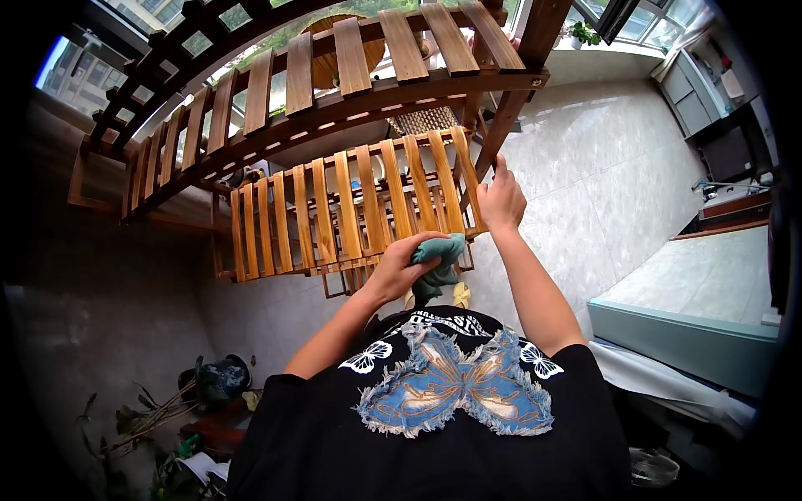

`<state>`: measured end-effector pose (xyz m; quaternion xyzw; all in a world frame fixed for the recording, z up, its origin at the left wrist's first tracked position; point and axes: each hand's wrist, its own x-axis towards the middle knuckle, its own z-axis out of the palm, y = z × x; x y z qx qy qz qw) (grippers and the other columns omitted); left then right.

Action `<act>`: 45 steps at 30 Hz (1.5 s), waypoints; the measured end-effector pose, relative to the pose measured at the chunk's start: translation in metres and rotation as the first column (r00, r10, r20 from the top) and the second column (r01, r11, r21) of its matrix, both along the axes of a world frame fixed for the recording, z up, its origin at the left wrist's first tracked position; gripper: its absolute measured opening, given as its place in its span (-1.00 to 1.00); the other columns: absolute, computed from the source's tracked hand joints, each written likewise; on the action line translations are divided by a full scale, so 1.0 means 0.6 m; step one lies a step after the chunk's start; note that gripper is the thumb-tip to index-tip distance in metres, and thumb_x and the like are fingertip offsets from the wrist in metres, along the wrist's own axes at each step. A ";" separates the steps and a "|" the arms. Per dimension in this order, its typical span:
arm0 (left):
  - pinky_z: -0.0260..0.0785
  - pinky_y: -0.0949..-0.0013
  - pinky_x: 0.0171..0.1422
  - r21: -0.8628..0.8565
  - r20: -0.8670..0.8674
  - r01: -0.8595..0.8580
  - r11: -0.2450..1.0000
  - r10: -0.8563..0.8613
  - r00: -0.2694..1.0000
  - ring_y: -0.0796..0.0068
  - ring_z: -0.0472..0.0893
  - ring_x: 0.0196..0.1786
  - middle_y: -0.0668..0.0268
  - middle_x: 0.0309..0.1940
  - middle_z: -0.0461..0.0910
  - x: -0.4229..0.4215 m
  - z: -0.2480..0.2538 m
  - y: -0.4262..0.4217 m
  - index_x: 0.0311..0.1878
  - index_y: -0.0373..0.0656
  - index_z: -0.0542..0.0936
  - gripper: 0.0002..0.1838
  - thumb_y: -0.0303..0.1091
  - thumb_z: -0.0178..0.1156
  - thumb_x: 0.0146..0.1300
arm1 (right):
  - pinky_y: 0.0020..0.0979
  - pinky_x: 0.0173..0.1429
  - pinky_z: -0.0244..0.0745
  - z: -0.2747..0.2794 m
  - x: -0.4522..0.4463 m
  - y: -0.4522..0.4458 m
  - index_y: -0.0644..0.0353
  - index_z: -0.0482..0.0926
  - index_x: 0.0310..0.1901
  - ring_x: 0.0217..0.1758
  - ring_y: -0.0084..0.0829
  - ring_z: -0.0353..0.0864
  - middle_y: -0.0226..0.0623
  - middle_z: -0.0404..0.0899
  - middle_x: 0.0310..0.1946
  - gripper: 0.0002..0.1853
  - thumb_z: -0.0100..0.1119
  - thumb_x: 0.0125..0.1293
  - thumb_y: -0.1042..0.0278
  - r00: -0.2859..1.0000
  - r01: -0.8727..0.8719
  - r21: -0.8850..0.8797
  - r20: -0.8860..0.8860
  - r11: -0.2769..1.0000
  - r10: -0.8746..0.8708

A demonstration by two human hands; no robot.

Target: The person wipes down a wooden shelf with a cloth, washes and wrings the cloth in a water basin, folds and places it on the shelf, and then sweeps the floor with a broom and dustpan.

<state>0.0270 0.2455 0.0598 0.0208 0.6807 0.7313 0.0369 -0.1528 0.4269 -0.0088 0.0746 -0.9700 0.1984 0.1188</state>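
A green cloth [438, 250] is bunched in my left hand [399, 269], whose fingers close round it; part of it hangs down below. The hand is by the front edge of the lower slatted shelf [361, 203]. My right hand [503, 200] is at the right end of that shelf, with a finger stretched up along the wooden post [507, 121]. Its other fingers are curled toward the wood, and whether they grip it is hard to tell. Above and behind, the upper slatted shelf [299, 73] of the same wooden stand runs across the view.
A potted plant [219, 380] stands at the lower left, with long stems. To the right are a pale green-edged box or cabinet [681, 334] and grey cabinets [697, 96]. Grey tiled floor [585, 192] lies between. A woven seat [426, 122] shows behind the stand.
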 end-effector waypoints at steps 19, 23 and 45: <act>0.50 0.19 0.25 0.914 0.365 -0.338 0.224 -0.088 0.927 0.33 0.65 0.10 0.18 0.09 0.61 0.044 -0.031 -0.007 0.24 -0.23 0.46 -0.60 -0.17 0.06 0.49 | -0.09 0.51 0.24 0.189 0.204 -0.052 -0.16 0.31 0.43 0.55 -0.08 0.09 -0.24 0.05 0.52 0.14 0.67 -0.35 0.32 0.438 -0.778 -0.419 0.171 0.468 0.882; 0.49 0.24 0.24 0.919 0.279 -0.251 0.304 -0.054 0.959 0.40 0.63 0.09 0.26 0.03 0.61 0.065 -0.009 -0.001 0.24 -0.18 0.45 -0.61 -0.19 0.10 0.47 | -0.11 0.49 0.31 0.176 0.200 -0.068 -0.09 0.33 0.39 0.49 -0.05 0.22 -0.22 0.10 0.51 0.13 0.69 -0.39 0.42 0.454 -0.749 -0.476 0.138 0.461 0.880; 0.42 0.50 0.13 0.183 0.400 -0.138 0.973 0.055 0.915 0.66 0.55 -0.01 0.37 -0.04 0.61 0.079 0.029 -0.109 0.19 -0.34 0.52 -0.54 -0.20 0.27 0.39 | -0.37 0.32 0.42 0.093 0.190 -0.036 0.18 0.36 0.32 0.22 -0.46 0.50 -0.33 0.50 0.20 -0.25 0.30 0.27 -0.18 0.220 0.448 -0.872 0.322 0.198 0.921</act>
